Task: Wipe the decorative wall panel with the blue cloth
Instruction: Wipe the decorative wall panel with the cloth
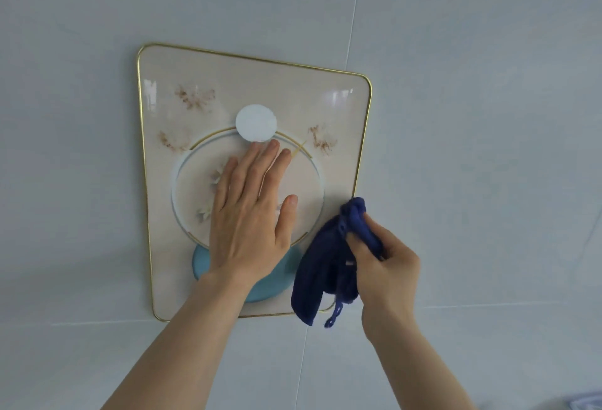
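Note:
The decorative wall panel [169, 201] hangs on the tiled wall: cream, glossy, gold-rimmed, with circles and brownish flecks painted on it. My left hand [252, 210] lies flat on its middle, fingers spread, holding nothing. My right hand [386, 266] grips the bunched dark blue cloth [321, 266] at the panel's lower right edge. The cloth's top touches the gold rim there, and its lower part hangs over the panel's bottom right corner, hiding it.
Pale grey wall tiles [488, 116] with thin grout lines surround the panel. A white round patch [256, 122] sits on the panel above my left fingertips. A light blue disc [270, 282] shows under my left wrist.

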`<state>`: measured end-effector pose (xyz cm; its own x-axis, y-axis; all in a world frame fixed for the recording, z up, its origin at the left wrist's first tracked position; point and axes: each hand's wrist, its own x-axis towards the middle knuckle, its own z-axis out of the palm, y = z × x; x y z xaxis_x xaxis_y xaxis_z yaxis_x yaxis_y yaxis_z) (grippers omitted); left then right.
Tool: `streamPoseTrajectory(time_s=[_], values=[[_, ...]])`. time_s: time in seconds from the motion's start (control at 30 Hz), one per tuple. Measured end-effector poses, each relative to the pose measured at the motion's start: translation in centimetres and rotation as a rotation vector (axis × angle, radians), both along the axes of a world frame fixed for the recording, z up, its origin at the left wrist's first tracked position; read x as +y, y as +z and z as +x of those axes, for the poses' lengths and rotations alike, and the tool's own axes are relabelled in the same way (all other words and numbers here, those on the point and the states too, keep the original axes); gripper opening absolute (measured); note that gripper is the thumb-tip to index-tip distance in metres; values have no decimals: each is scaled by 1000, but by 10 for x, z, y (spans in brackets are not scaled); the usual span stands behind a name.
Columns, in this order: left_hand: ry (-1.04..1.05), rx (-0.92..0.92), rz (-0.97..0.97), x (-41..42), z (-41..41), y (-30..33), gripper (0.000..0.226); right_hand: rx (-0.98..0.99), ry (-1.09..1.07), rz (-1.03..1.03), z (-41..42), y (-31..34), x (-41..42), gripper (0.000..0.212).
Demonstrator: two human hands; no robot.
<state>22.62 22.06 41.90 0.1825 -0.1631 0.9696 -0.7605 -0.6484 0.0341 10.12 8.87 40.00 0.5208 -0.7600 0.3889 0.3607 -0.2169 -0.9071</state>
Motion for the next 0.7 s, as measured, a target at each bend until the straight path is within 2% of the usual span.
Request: streamPoseTrajectory(time_s=[0.07, 0.13, 0.23, 0.3, 0.37, 0.43, 0.57, 0.7], values=[[-14, -1, -16, 1, 2, 10, 62, -123, -1, 39, 1, 29, -1, 34], [-5, 3, -30, 1, 6, 19, 65, -225, -89, -96, 8, 58, 0, 34], [26, 15, -9, -3, 14, 26, 66, -309, -269, -486, 28, 84, 1, 44], [60, 11, 19, -6, 21, 24, 66, -259, -343, -776, 48, 84, -2, 50], [102, -11, 33, -7, 28, 22, 66, -204, -335, -1016, 67, 74, -5, 48], [126, -43, 45, -8, 35, 19, 65, -231, -337, -1189, 80, 61, -13, 41], [136, -92, 33, -11, 46, 16, 64, -281, -398, -1391, 96, 49, -30, 38], [167, -121, 16, -13, 50, 13, 64, -301, -487, -1424, 101, 54, -39, 32]])
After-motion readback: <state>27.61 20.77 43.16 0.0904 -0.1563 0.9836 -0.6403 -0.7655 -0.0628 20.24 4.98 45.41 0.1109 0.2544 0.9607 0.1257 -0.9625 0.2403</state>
